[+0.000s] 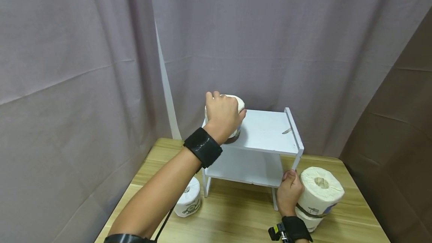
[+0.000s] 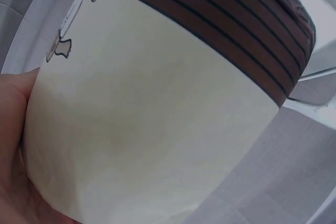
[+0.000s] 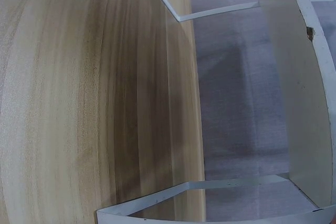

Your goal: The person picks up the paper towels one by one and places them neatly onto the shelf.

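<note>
A wrapped toilet paper roll (image 1: 240, 103) is in the grip of my left hand (image 1: 222, 114), at the left end of a white two-tier rack's (image 1: 266, 132) top shelf. Close up in the left wrist view, the roll (image 2: 152, 108) shows cream wrapping and a brown striped band, with part of the hand along its left side. My right hand (image 1: 289, 192) grips the rack's right side frame, below the top shelf's level. The right wrist view looks past the rack's white legs and lower shelf (image 3: 299, 93); that hand is almost wholly out of it.
Two more rolls (image 1: 322, 188) are stacked on the wooden table (image 1: 236, 216), just right of my right hand. Another roll (image 1: 189, 200) stands by the rack's left front leg, partly behind my left forearm. Grey curtains (image 1: 263, 40) hang behind and at the sides.
</note>
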The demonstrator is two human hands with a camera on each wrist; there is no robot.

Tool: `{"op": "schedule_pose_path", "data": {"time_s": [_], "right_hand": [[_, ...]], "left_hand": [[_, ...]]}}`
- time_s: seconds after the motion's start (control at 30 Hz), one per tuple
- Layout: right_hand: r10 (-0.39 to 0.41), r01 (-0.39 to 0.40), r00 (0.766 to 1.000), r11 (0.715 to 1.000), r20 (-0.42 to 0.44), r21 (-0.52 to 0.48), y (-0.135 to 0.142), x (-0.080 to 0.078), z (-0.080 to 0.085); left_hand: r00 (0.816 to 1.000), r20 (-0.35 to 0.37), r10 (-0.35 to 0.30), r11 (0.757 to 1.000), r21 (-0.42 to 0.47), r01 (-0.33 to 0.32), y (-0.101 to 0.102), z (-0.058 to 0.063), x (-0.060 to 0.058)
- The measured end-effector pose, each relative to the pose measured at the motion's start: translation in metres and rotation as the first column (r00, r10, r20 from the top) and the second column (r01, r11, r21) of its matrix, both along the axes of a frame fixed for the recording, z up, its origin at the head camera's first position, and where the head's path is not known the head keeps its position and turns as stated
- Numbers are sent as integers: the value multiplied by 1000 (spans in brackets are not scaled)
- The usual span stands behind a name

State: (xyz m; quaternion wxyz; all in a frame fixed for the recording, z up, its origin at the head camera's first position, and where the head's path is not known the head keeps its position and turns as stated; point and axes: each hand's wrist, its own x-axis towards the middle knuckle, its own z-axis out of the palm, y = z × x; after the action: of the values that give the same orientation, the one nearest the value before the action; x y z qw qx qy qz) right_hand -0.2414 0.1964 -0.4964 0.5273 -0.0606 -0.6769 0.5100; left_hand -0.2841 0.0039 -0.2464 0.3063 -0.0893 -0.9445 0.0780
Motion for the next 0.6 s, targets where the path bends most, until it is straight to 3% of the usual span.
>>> {"op": "schedule_pose_path", "data": {"time_s": [0.33,0.47,0.6], "right_hand": [[3,-3,999,1000,35,23,11,-11,-13],[-18,18,1000,1000,20,-24,9,-5,-9],[-17,17,1000,1000,23,-15,4,-1,-5]], "left_hand": [[999,-22,-39,999,38,40,1,-3,-4],[996,-20,-87,996,30,87,5,-3,-7],[996,-32,-88,996,29,89,-1,-5,-8]]}}
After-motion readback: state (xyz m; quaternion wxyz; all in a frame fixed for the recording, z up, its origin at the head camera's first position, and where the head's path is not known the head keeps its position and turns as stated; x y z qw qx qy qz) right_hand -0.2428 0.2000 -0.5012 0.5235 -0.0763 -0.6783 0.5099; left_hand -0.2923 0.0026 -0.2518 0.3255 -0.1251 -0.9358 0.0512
